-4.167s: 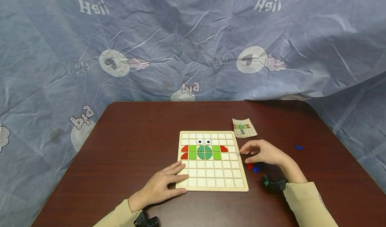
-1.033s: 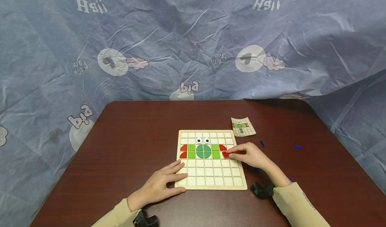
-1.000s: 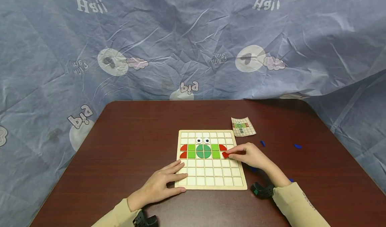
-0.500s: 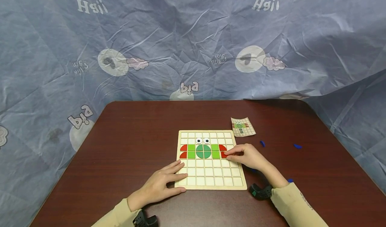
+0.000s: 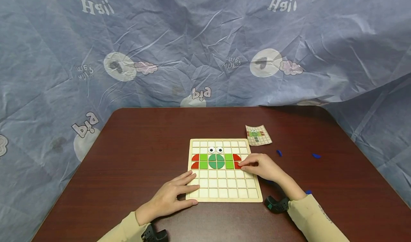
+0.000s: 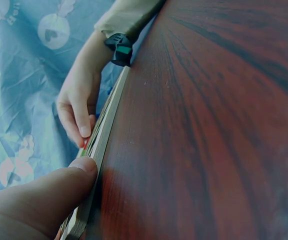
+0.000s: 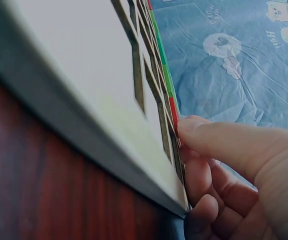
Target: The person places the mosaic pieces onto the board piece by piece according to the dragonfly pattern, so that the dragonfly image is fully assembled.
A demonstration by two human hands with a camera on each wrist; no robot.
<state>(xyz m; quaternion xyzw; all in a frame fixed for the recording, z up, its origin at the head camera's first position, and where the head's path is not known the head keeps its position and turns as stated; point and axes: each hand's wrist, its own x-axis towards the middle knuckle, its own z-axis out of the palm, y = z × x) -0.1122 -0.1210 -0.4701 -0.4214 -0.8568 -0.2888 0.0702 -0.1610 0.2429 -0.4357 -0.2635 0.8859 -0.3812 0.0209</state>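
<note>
A wooden grid board (image 5: 224,193) lies on the table, bearing two round eyes (image 5: 215,150), a green disc of quarter pieces (image 5: 216,161), light green squares (image 5: 229,161) and red quarter-circle pieces (image 5: 195,157). My left hand (image 5: 171,195) rests on the board's left edge, fingers spread; its thumb (image 6: 69,187) is at the near edge in the left wrist view. With thumb and forefinger, my right hand (image 5: 264,167) pinches a red quarter-circle piece (image 5: 237,165), which sits in the lower right red cell. In the right wrist view the thumb meets that red piece (image 7: 174,111); fingertips partly cover it.
A small pattern card (image 5: 258,137) lies beyond the board's upper right corner. Several blue pieces are scattered to the right, one (image 5: 279,153) past the hand, another (image 5: 316,156) farther right, a third (image 5: 308,192) by the right forearm. A patterned cloth (image 5: 192,56) hangs behind.
My right hand went from the loose pieces beside the board to the grid with a red piece, which has since turned and settled into its cell. The left hand stays put.
</note>
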